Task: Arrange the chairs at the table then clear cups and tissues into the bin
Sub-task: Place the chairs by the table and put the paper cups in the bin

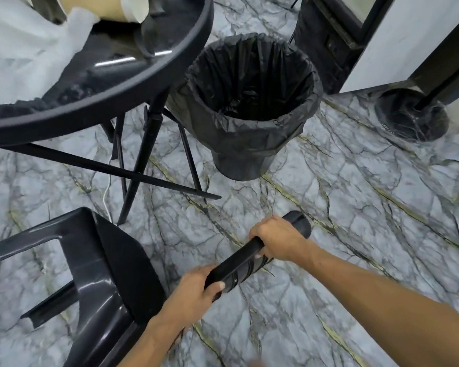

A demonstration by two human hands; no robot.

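A black plastic chair (101, 263) stands at the lower left, its seat turned toward the round black table (149, 83). Both of my hands grip the top rail of the chair's backrest (239, 263): my left hand (196, 287) on its near end, my right hand (276, 239) further along. On the table lie a tipped tan paper cup (101, 7) and crumpled white tissues (19, 51). A bin with a black liner (249, 107) stands on the floor just right of the table, open and looking empty.
The table's thin black legs (143, 165) spread across the marble-patterned floor, with a white cable (107, 186) running between them. A round black stand base (411, 115) and a dark door frame (329, 41) are at the upper right.
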